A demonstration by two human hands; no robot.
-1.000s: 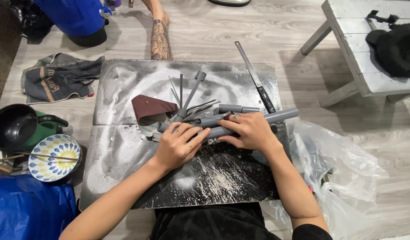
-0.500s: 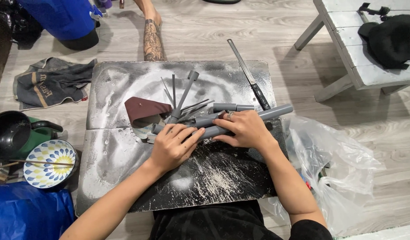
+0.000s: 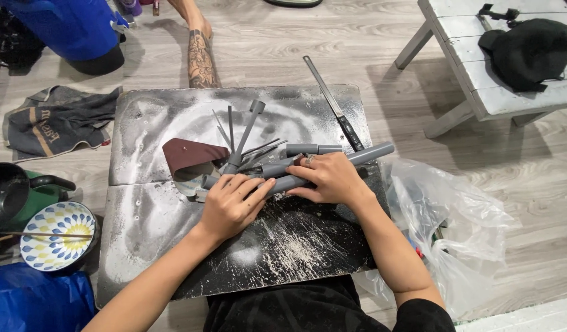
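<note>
My left hand point(image 3: 233, 204) and my right hand point(image 3: 327, 179) both rest on a long grey plastic pipe point(image 3: 372, 153) that lies across a dusty dark board point(image 3: 172, 117) on the floor. My right hand, with a ring on one finger, grips the pipe near its middle. My left hand presses down on the pipe's left part. Several shorter grey pipe pieces and thin rods point(image 3: 246, 132) fan out just beyond my hands. A curled strip of dark red sandpaper point(image 3: 188, 155) lies to their left.
A long flat file point(image 3: 334, 106) lies at the board's far right. A clear plastic bag point(image 3: 459, 227) sits right of the board, a white bench point(image 3: 480, 67) with a black cap point(image 3: 529, 52) beyond. Left: a patterned bowl point(image 3: 55, 237), a rag point(image 3: 55, 120), another person's tattooed leg point(image 3: 200, 58).
Both hands have stayed on the grey pipe, shifting only slightly. The view has drifted a little.
</note>
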